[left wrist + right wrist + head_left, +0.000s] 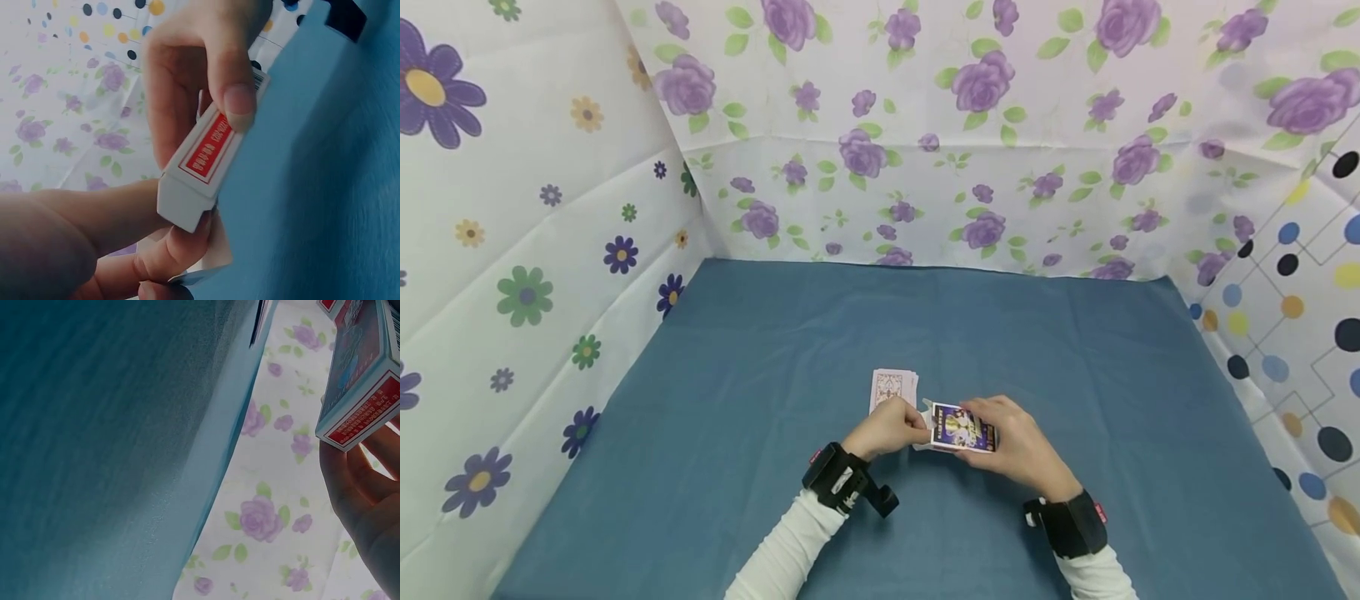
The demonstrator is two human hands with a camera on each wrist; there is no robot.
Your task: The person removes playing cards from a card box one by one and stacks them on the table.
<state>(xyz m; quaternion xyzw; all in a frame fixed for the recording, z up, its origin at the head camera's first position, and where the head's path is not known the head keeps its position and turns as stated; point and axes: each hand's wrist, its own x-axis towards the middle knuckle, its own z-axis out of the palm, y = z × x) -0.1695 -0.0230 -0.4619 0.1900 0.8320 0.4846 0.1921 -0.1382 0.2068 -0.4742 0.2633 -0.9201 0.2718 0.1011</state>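
Note:
Between both hands is a small playing-card box, its dark printed face up and white flaps out at the left end. My right hand grips it from the right, thumb on one side edge and fingers on the other. At the flap end, my left hand pinches a white flap between thumb and index finger. Red-and-white labels show on the box in both wrist views. Just beyond the left hand lies a stack of playing cards, backs up, partly hidden by that hand.
A blue cloth covers the table. Flowered sheets hang behind and to the left, and a dotted sheet on the right. Black cameras are strapped to both wrists.

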